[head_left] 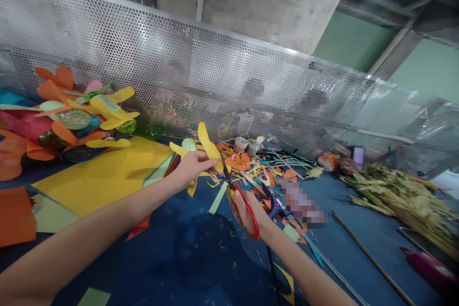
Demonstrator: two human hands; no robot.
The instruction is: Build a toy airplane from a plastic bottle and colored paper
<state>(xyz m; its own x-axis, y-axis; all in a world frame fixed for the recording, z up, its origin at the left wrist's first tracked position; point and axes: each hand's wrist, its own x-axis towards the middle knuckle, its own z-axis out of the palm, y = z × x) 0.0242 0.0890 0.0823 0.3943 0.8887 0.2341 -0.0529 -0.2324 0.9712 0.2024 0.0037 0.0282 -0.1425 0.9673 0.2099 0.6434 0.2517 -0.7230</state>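
My left hand (199,168) pinches a yellow paper petal cutout (207,141), its fingers closed on the lower end. In my right hand (244,205) is a pair of scissors (253,215) with red and yellow handles. The dark blades reach up to the yellow paper's right edge; whether they are cutting into it I cannot tell. Another yellow petal and a pale green rounded piece (188,144) show just behind my left hand. A pale green paper strip (218,198) lies on the blue surface below the blades.
Paper scraps (247,165) are heaped behind the scissors, beside a dark blue glue gun (278,205). Yellow sheets (107,177) and paper flowers on bottles (71,119) stand left. Dried husks (405,191) and a thin stick (369,253) lie right. A perforated metal panel (215,76) runs behind.
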